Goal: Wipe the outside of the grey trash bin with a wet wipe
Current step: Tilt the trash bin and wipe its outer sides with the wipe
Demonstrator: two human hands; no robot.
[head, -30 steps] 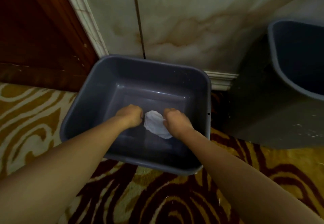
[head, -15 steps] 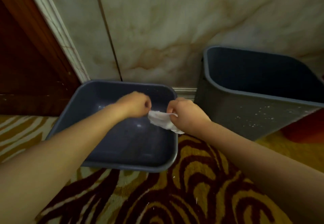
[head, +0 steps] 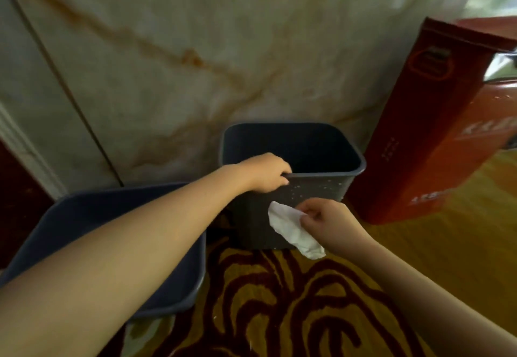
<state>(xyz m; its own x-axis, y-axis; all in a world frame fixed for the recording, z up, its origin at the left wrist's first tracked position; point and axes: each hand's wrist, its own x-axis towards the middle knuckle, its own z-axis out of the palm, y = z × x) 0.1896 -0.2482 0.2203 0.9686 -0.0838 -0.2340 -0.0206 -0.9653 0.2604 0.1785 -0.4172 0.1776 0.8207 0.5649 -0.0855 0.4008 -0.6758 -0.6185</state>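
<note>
The grey trash bin (head: pixel 313 197) stood upright on the patterned carpet (head: pixel 279 300) against the marble-look wall (head: pixel 195 49), at centre and far from the camera, with a red carton (head: pixel 419 138) leaning just right of it and a shallow grey basin (head: pixel 179 286) near left. The left hand (head: pixel 265 172) was closed over the bin's near rim at its left corner, fingers curled inside and thumb outside, so the bin was steadied. The right hand (head: pixel 330 225) was pinched shut on a crumpled white wet wipe (head: pixel 291 228), whose upper end was seen against the bin's near wall; true contact could not be confirmed, though it appeared to touch. Pale specks were noted across the upper part of that wall, just right of the left hand. The step in hand was judged to be the opening of the wipe on the near face, with little of the outside cleaned as yet. For a good result, the wipe would best be spread flatter under the fingers rather than held bunched, pressed firmly, and drawn in overlapping strokes from rim to base, the specked band being taken first. The rim grip should be kept so that the light bin is not pushed toward the wall or tipped. The side and far faces were hidden and would likely require the bin to be turned.
</note>
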